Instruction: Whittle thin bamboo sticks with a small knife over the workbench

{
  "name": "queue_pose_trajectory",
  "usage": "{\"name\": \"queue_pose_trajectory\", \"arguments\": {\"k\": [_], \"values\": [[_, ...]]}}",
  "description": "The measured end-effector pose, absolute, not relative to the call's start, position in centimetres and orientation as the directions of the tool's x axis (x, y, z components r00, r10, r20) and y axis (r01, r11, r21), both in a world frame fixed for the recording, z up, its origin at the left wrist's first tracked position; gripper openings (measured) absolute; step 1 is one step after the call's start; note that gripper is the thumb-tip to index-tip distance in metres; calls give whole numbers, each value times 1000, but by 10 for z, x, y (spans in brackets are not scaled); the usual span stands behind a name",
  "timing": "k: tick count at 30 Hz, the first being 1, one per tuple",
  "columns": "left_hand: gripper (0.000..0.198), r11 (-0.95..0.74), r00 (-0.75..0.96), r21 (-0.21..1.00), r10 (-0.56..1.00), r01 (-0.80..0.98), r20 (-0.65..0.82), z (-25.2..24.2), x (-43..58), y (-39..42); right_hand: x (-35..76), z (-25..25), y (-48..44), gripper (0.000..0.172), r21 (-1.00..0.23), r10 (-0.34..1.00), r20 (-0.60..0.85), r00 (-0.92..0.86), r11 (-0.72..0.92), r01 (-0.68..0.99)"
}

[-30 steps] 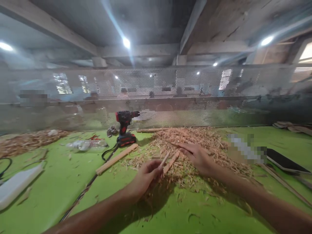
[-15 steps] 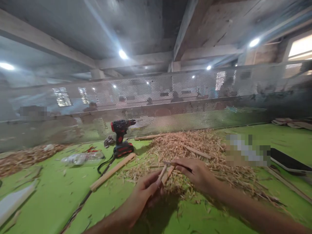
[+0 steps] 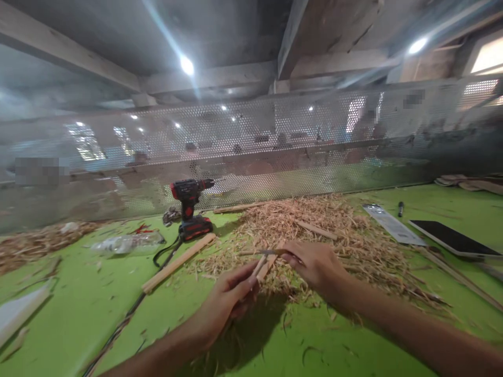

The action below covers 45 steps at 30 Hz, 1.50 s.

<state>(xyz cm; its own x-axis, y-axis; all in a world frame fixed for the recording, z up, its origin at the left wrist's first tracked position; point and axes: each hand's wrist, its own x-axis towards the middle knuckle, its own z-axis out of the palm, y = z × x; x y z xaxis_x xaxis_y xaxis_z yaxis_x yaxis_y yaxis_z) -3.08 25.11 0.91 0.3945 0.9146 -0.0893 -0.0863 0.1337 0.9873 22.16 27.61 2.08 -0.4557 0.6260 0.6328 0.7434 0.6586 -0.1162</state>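
My left hand point(image 3: 234, 292) is closed around a thin pale wooden stick point(image 3: 259, 265), whose far end points up and away. My right hand point(image 3: 316, 263) grips the handle of a small knife point(image 3: 271, 252). Its narrow blade points left and lies across the stick's far end. A flatter wooden strip point(image 3: 272, 268) shows between the hands; I cannot tell whether it is held too. Under and beyond both hands spreads a heap of wood shavings point(image 3: 314, 220).
A cordless drill point(image 3: 190, 207) stands at back left, near a wooden slat point(image 3: 178, 263) and a clear plastic bottle point(image 3: 128, 243). Right of the shavings lie a printed packet point(image 3: 393, 225), a small black cylinder point(image 3: 400, 209) and a dark-screened tablet point(image 3: 451, 237). A perforated metal screen point(image 3: 251, 152) borders the back.
The knife has slid slightly, and more of its blade and handle now shows at the stick's end. The whole view has shifted a little; both hands keep their grip.
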Motion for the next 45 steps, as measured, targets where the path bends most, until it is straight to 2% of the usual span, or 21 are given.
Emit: {"name": "queue_pose_trajectory", "arguments": {"k": [9,16,18,20,21,23,26,29,31,35,45], "values": [[63,131,404,990,910,-61,-95,12,-33,252,235,25,285,39,-224,619,620,-483,729,647],[54,216,431,971,890,-103,-152,2,-29,257,244,9,307,38,-110,541,621,-567,777,620],[49,189,459,980,877,-60,-141,7,-31,253,256,11,314,39,-130,623,570,-535,712,690],[46,119,530,993,841,17,-110,14,-35,248,274,16,323,41,-169,742,515,-429,578,798],[46,85,570,995,816,46,-96,17,-37,247,283,20,326,42,-192,785,511,-350,501,844],[46,76,556,997,829,-1,-62,23,-39,247,294,29,331,38,-244,784,574,-237,440,864],[45,124,478,983,877,-133,-46,25,-39,256,285,40,323,37,-315,711,659,-245,557,769],[41,187,464,965,882,-183,-84,24,-35,261,255,39,303,37,-328,679,615,-400,682,653],[38,220,485,957,868,-187,-105,23,-33,260,238,36,292,37,-295,640,609,-468,731,615],[36,265,530,940,840,-215,-115,21,-32,253,228,31,284,38,-227,591,648,-481,753,618],[36,257,551,949,826,-181,-119,28,-33,251,227,26,285,33,-265,572,681,-457,774,574]]}}
